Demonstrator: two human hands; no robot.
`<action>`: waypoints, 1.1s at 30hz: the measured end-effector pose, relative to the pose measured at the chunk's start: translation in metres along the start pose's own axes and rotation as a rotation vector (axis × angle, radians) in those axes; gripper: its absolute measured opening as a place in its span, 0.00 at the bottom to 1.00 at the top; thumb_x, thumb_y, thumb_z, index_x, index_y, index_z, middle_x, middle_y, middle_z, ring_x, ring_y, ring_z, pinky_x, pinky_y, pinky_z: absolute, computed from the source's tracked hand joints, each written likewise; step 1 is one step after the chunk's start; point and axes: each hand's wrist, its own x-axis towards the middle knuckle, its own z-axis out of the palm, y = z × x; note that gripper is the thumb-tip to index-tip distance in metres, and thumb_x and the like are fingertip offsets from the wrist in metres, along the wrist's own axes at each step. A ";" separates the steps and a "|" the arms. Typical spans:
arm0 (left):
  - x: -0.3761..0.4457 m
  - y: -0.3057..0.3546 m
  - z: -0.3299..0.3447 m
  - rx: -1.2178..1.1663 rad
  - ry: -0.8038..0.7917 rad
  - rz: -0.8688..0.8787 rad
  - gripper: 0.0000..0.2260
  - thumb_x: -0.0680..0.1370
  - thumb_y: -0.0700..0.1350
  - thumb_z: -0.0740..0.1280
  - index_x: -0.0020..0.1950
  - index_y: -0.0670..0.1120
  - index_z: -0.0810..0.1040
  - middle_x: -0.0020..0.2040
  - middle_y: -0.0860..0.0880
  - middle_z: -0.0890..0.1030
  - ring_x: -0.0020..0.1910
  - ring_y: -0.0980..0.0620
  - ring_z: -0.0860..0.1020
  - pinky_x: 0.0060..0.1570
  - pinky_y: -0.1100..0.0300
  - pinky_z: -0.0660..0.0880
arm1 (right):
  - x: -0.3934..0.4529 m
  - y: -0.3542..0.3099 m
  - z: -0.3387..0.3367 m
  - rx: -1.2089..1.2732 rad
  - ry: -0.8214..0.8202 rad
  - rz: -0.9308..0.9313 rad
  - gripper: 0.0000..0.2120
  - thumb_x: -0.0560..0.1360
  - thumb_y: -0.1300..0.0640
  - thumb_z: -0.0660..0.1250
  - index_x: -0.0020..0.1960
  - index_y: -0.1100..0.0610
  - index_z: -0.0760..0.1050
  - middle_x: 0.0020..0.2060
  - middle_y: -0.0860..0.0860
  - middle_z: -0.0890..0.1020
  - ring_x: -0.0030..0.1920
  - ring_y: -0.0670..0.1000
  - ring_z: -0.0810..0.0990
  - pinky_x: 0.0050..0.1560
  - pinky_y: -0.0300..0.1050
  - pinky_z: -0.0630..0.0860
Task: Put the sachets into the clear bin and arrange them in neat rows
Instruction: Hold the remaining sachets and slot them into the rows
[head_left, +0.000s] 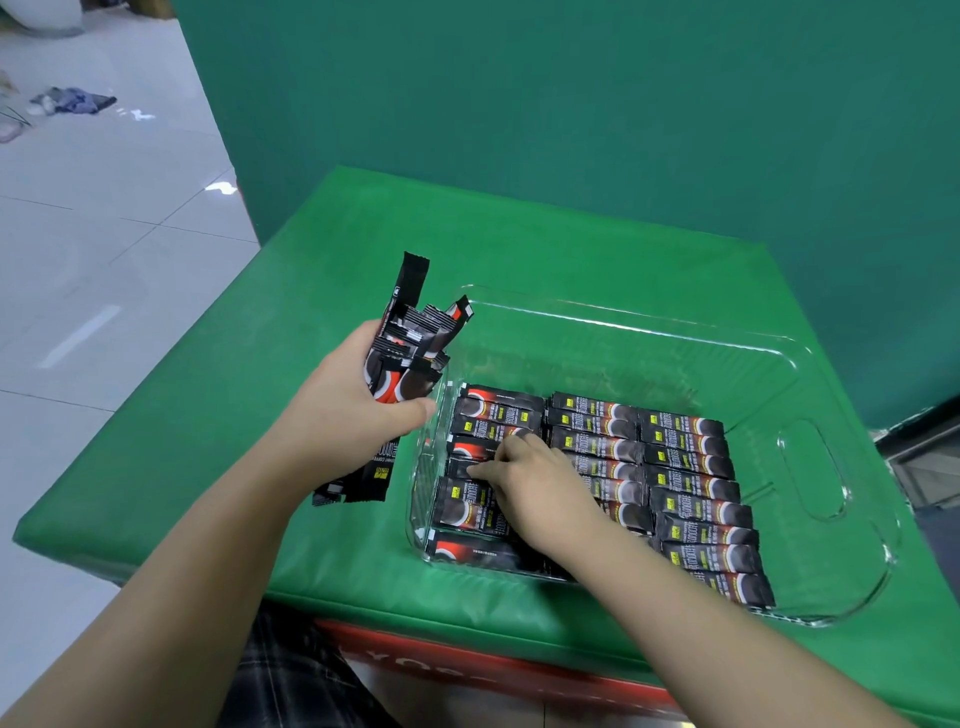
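a clear bin (810, 457) sits on a green counter (291, 415), toward its right side. inside the bin, black sachets (691, 483) lie flat in three columns running from far to near, each sachet turned crosswise; the right column and the middle one look tidy, while the left column is less even, with a couple of sachets slightly askew. the far part of the bin floor is bare.

the left hand (358, 400) is just left of the bin's left wall, above the counter, its fingers curled round a loose bundle (400, 353) of more sachets. the bundle sticks out above and below the fist, with the tops fanned at different angles and one sachet standing taller than the rest.

the right hand (535, 478) reaches down into the bin over the left and middle columns. its fingers (485, 467) are bent, tips touching a sachet in the left column; whether they pinch it or only press on it, i cannot tell.

behind the counter stands a green backdrop (571, 130), and pale floor tiles (104, 208) show at left.
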 end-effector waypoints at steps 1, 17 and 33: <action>0.000 0.000 0.000 -0.001 0.000 0.001 0.16 0.71 0.42 0.74 0.49 0.58 0.72 0.42 0.56 0.82 0.38 0.61 0.79 0.39 0.65 0.69 | 0.000 0.001 0.001 -0.002 -0.003 -0.009 0.21 0.75 0.64 0.64 0.65 0.47 0.75 0.48 0.54 0.76 0.51 0.57 0.72 0.43 0.48 0.64; -0.003 0.004 0.000 0.034 -0.008 0.012 0.16 0.72 0.42 0.74 0.49 0.59 0.70 0.43 0.56 0.81 0.39 0.62 0.79 0.36 0.70 0.68 | -0.003 0.006 0.003 -0.098 0.063 0.124 0.17 0.72 0.65 0.67 0.58 0.54 0.79 0.50 0.53 0.79 0.52 0.56 0.74 0.46 0.47 0.70; -0.005 0.014 -0.006 0.215 -0.111 0.077 0.21 0.70 0.42 0.74 0.56 0.58 0.69 0.43 0.54 0.80 0.38 0.58 0.78 0.39 0.65 0.73 | 0.013 -0.033 -0.103 0.609 0.347 0.080 0.21 0.79 0.57 0.62 0.70 0.55 0.64 0.64 0.48 0.71 0.59 0.44 0.72 0.61 0.40 0.68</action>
